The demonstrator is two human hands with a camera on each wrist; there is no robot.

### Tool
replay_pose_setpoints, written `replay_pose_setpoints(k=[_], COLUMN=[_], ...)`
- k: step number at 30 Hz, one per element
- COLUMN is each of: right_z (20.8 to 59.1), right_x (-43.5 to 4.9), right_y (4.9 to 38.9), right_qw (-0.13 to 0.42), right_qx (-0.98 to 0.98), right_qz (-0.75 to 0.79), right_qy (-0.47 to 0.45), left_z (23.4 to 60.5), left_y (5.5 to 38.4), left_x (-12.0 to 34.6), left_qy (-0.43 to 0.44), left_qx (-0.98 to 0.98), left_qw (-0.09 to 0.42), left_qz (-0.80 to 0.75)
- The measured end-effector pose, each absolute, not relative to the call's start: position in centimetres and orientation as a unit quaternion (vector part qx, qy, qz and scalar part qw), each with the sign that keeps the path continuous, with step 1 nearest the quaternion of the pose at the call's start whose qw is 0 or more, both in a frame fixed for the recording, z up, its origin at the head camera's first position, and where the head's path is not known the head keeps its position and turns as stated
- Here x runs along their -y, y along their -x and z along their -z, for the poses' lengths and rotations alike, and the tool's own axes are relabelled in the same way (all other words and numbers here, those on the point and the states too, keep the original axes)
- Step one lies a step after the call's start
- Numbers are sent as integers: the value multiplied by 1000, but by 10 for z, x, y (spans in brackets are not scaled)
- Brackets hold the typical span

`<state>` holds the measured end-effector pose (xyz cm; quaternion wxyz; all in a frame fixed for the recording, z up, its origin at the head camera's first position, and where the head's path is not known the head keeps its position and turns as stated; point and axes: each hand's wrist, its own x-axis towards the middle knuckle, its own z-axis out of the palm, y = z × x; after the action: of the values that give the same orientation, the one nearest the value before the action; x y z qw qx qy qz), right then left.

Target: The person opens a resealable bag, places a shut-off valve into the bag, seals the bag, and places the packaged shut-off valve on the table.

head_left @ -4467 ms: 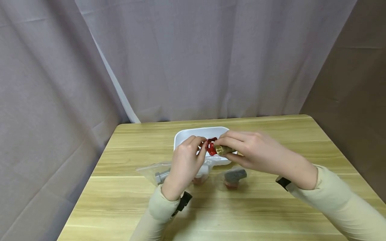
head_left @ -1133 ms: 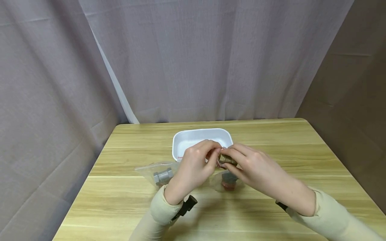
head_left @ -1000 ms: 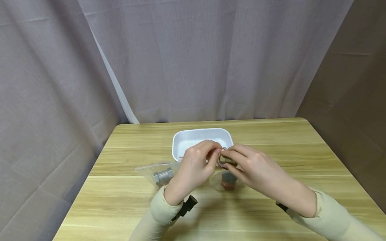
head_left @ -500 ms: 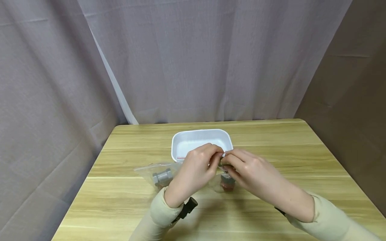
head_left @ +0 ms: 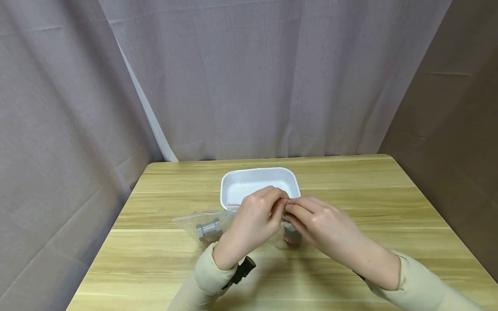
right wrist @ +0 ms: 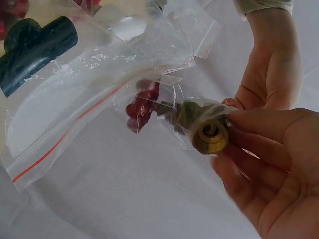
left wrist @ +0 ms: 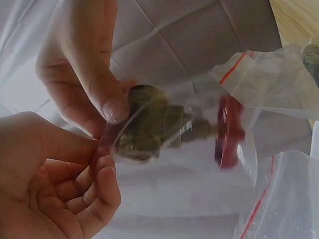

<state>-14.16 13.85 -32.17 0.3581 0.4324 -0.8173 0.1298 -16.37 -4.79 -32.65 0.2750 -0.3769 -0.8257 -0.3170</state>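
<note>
A brass valve point(left wrist: 142, 122) with a red handwheel point(left wrist: 229, 132) sits inside a clear zip bag point(left wrist: 174, 137), handwheel toward the bag's bottom. With thumb and fingers, my left hand point(head_left: 253, 218) pinches the bag's mouth beside the valve's brass body. My right hand point(head_left: 330, 226) pinches the same mouth from the other side; its thumb lies by the brass body in the left wrist view. The valve's open threaded end point(right wrist: 210, 137) faces the right wrist camera. In the head view the fingers hide most of the valve and bag.
Behind the hands stands a white tray point(head_left: 258, 169) on the wooden table point(head_left: 330, 185). A bagged grey fitting point(head_left: 209, 230) lies at left. Below the hands is another bag with a dark tee fitting point(right wrist: 42, 50) and something red. Grey curtains point(head_left: 249, 77) hang behind.
Earlier my right hand held the bare valve as my left hand held its red handwheel. Now the valve is inside the bag, and both hands have come together at its mouth, lower over the table.
</note>
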Motion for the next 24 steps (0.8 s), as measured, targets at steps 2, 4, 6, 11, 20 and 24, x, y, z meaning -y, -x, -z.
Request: replay_pose_setpoints(k=[2, 4, 6, 11, 20, 24], right_z=[322, 322, 323, 326, 330, 333], right_x=[-139, -139, -140, -142, -152, -157], right_y=[142, 142, 143, 144, 149, 152], right_qw=[366, 372, 376, 384, 350, 363], right_qx=[818, 819, 820, 820, 820, 797], right_qz=[-118, -103, -89, -64, -35, -52], right_qy=[-428, -425, -422, -419, -452, -480], left_z=[327, 326, 326, 326, 324, 320], left_y=[164, 164, 165, 166, 165, 164], left_x=[48, 49, 49, 50, 52, 54], left_qy=[376, 375, 376, 377, 378, 381], left_qx=[825, 824, 824, 826, 827, 822], left_qw=[280, 285, 287, 286, 289, 292], left_qz=[316, 314, 313, 306, 300, 306])
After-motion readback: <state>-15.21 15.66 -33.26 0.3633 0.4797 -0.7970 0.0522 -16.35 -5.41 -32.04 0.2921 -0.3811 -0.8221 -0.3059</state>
